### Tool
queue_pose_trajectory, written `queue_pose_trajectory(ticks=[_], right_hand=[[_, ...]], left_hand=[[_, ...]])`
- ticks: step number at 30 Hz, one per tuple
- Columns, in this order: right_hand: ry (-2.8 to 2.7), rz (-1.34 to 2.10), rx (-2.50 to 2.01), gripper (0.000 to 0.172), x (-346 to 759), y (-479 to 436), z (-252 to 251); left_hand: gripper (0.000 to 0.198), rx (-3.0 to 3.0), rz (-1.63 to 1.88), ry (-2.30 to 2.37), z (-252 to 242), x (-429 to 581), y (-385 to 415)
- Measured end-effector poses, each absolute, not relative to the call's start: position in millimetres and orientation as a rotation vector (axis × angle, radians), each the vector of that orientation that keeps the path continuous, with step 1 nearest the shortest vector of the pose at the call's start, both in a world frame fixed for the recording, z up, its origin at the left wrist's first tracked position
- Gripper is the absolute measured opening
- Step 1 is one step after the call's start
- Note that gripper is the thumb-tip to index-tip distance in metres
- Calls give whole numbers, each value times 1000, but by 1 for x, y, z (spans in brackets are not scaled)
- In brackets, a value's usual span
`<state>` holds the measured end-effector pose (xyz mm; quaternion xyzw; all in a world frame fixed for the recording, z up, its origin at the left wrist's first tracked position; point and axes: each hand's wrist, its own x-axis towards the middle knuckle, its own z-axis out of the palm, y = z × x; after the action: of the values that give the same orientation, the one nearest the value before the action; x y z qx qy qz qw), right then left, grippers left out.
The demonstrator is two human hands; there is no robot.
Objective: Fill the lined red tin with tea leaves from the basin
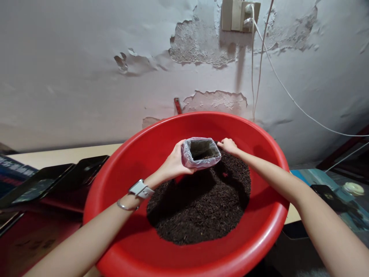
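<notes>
A large red plastic basin (121, 181) fills the middle of the view, tilted toward me, with a heap of dark loose granules (198, 207) inside. My left hand (174, 163) is wrapped round the left side of a small clear plastic bag (200, 153) whose mouth stands open above the heap; some dark granules lie inside it. My right hand (229, 146) is closed at the bag's right rim, fingers down against the heap. A watch and a thin bangle sit on my left wrist.
Behind the basin rises a white wall with peeling paint, a socket (239, 15) and white cables hanging down. Dark flat trays (57, 177) lie at the left on a red surface. At the right are a dark phone-like object (327, 194) and a small round lid (353, 188).
</notes>
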<state>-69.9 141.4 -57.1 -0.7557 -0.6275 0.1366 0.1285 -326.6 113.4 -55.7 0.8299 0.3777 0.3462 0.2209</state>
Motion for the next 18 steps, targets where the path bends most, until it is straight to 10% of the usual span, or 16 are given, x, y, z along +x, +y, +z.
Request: queue_pose_trajectory(ticks=[18], right_hand=[[-2061, 276, -1406, 34, -122, 108, -15]], left_hand=[[96, 2316, 950, 1054, -54, -324, 114]])
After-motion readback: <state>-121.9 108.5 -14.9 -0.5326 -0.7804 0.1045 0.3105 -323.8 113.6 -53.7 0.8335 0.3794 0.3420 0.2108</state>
